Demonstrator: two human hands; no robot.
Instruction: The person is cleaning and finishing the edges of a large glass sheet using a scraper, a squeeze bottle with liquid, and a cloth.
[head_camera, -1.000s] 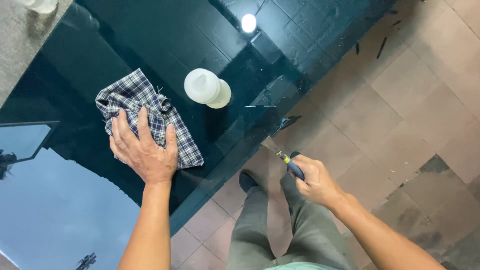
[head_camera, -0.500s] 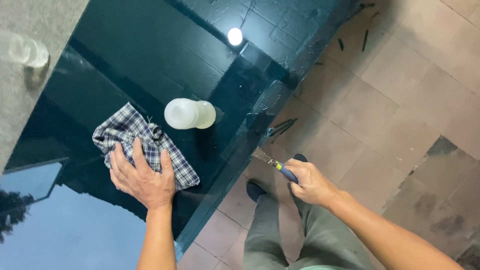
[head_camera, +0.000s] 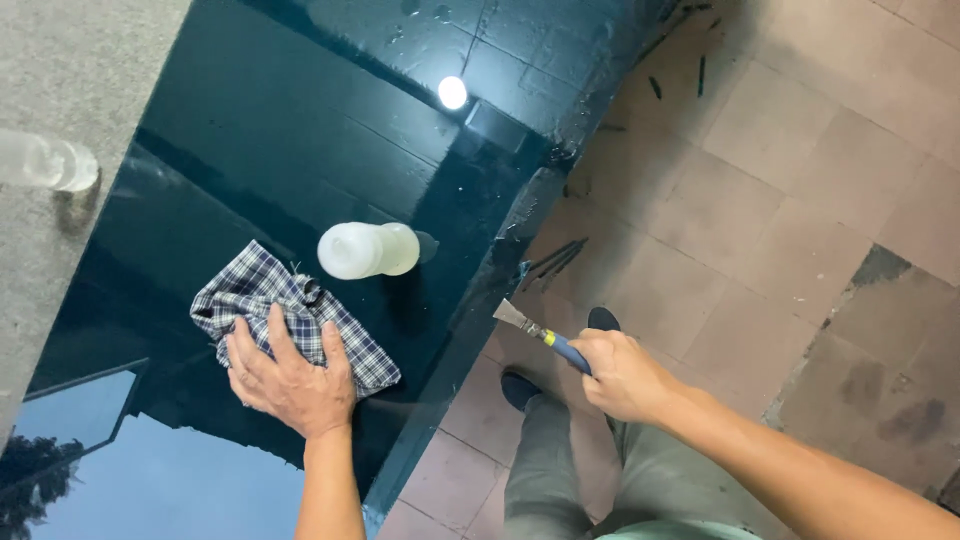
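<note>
The left hand (head_camera: 290, 378) lies flat, fingers spread, on a checked cloth (head_camera: 290, 315) on the dark glass table (head_camera: 250, 130). At the cloth's two o'clock – just beside it – lies a white bottle (head_camera: 367, 250) on its side. At three o'clock, off the table's edge, the right hand (head_camera: 625, 375) grips a blue-handled scraper (head_camera: 540, 333).

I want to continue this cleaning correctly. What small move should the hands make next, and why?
Probably bring the right hand forward so the scraper blade meets the edge of the dark glossy table. The blade now hangs just off that edge, over the tiled floor, while the left hand presses the checked cloth flat beside the white bottle.
</note>
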